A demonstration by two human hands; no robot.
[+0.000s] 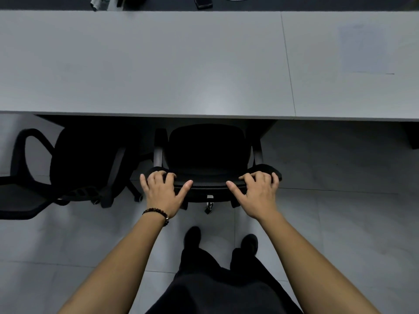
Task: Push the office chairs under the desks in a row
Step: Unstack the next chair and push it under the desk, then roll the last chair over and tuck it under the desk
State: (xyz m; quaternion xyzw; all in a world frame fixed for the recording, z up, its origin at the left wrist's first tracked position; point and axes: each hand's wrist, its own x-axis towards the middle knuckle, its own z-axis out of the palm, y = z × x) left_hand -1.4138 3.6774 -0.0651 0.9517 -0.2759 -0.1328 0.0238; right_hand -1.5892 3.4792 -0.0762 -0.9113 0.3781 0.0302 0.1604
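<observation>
A black office chair stands directly in front of me, its seat partly under the front edge of the long grey desk. My left hand grips the left end of the chair's backrest top, fingers curled over it. Near the right end of that backrest, my right hand holds on in the same way. A second black office chair stands to the left, turned at an angle, its seat partly under the desk and its armrest loop sticking out.
The desk runs across the whole view, with a seam at the right. A phone and small items lie at its far edge. Grey tiled floor spreads around my dark shoes and legs.
</observation>
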